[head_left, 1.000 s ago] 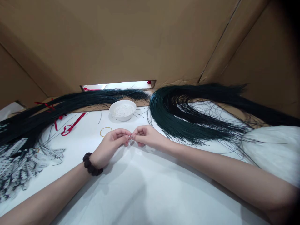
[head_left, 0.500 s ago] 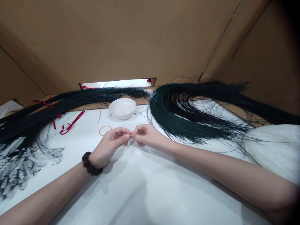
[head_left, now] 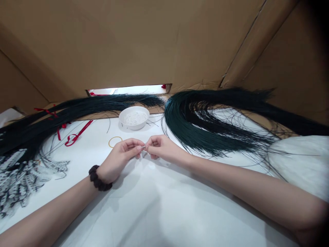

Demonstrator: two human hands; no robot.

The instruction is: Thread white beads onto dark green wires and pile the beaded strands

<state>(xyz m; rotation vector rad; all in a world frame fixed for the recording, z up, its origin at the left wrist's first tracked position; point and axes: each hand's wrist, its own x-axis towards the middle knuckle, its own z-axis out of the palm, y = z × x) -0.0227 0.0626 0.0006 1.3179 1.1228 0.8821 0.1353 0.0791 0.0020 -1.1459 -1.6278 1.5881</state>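
Note:
Fingertip to fingertip, my left hand (head_left: 124, 154) and my right hand (head_left: 160, 148) meet over the white table (head_left: 164, 209). Both are closed in a pinch around a tiny dark and pale piece (head_left: 143, 148), too small to name and mostly covered by the fingers. Just beyond them stands a white bowl (head_left: 134, 126) with many small white bits (head_left: 135, 118) in it. A yellow rubber band (head_left: 110, 139) lies behind my left hand. A dark scrunchie (head_left: 99, 179) circles my left wrist.
Dark green strands (head_left: 177, 120) curve in a thick bundle at the back right. Another bundle (head_left: 84, 104) lies at the left, near red ribbon (head_left: 77, 135) and strands with white pieces (head_left: 28, 175). A white plastic bag (head_left: 303, 161) sits right. Cardboard walls (head_left: 128, 41) enclose the back.
Both hands keep the same pinch, with hardly any movement of the fingers. The whole view has shifted very slightly.

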